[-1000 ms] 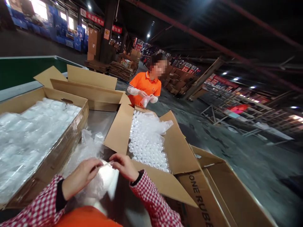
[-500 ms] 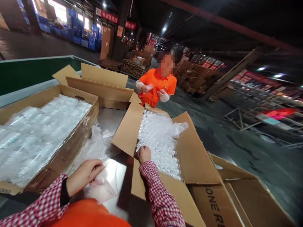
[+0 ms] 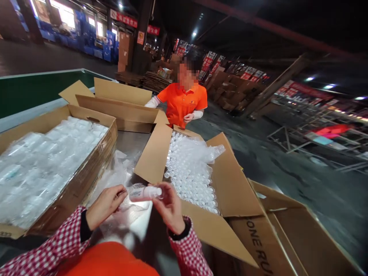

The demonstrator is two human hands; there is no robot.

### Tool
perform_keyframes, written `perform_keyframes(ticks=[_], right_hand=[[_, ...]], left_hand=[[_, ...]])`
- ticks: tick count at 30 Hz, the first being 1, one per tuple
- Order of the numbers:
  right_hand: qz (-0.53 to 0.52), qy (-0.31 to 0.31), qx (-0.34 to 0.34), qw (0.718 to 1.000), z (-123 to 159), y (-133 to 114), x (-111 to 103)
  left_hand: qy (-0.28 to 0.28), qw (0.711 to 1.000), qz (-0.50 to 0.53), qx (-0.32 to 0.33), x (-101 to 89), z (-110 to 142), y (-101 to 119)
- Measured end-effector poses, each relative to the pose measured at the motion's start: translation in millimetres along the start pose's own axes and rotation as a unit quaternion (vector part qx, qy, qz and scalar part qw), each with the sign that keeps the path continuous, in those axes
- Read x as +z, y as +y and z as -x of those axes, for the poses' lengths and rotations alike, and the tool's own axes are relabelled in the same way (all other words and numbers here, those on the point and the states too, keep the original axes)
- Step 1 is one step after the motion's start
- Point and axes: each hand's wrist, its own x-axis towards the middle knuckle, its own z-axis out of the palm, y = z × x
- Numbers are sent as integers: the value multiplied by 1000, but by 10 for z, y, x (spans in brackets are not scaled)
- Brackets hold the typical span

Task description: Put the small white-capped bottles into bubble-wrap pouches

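Observation:
Between my hands lies a small bottle [image 3: 140, 194] with a pale pinkish body, a printed label and a clear cap, tilted nearly level. My right hand [image 3: 169, 207] grips it by the cap end. At its base, my left hand [image 3: 107, 205] pinches a clear bubble-wrap bag [image 3: 126, 207], whose mouth is at the bottle's lower end. How far the bottle sits inside it I cannot tell. Just beyond my right hand stands an open carton [image 3: 153, 153] packed with upright clear-capped bottles [image 3: 189, 184], partly covered by a plastic sheet [image 3: 192, 151].
At left, a long carton [image 3: 83, 184] holds rows of wrapped bottles. More bubble wrap [image 3: 115, 174] lies on the metal table [image 3: 129, 143]. Another open carton [image 3: 115, 107] stands behind, with a co-worker [image 3: 184, 103] in orange beside it. An open carton [image 3: 304, 226] is at lower right.
My right hand has come out of the bottle carton with a bottle and brought it to my left hand. The co-worker has reached one arm toward the far carton.

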Motion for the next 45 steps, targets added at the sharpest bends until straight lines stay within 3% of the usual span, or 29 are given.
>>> perform_keyframes(ticks=[4, 6, 10, 14, 16, 18, 21, 24, 27, 31, 33, 37, 39, 41, 42, 45], right_hand=[[101, -82, -26, 991, 118, 182, 250], [158, -150, -51, 975, 138, 231, 318], [308, -296, -29, 904, 162, 153, 517], [483, -321, 43, 814, 189, 27, 740], [497, -334, 61, 799, 199, 1, 783], [447, -346, 67, 822, 213, 5, 767], [295, -355, 30, 886, 256, 60, 699], [232, -315, 21, 920, 331, 141, 694], [352, -244, 50, 902, 385, 171, 770], [536, -183, 22, 824, 340, 40, 829], [533, -170, 10, 829, 289, -82, 786], [307, -200, -51, 929, 297, -229, 565], [198, -97, -48, 974, 385, -147, 445], [122, 44, -21, 991, 491, 57, 375], [85, 81, -2, 993, 533, 187, 367], [-40, 49, 69, 996, 559, 530, 439]], left_hand=[[20, 999, 14, 23, -8, 94, 62], [36, 999, 33, 23, -13, 141, 64], [43, 998, 44, 17, 3, 200, 14], [45, 998, -1, 36, 59, 243, -58], [59, 997, -31, 45, 84, 273, -74], [63, 996, -39, 43, 98, 307, -70], [27, 999, 22, 21, 103, 351, -31], [13, 999, 38, 19, 90, 378, 30], [46, 997, -44, 38, 63, 403, 105], [67, 988, -131, 47, 35, 419, 214], [84, 984, -141, 62, 30, 398, 262], [89, 989, -74, 90, -15, 333, 346], [91, 992, -27, 79, -73, 325, 400], [91, 994, 28, 57, -151, 344, 466], [88, 993, 54, 51, -192, 363, 500], [67, 990, 107, 62, -300, 434, 572]])
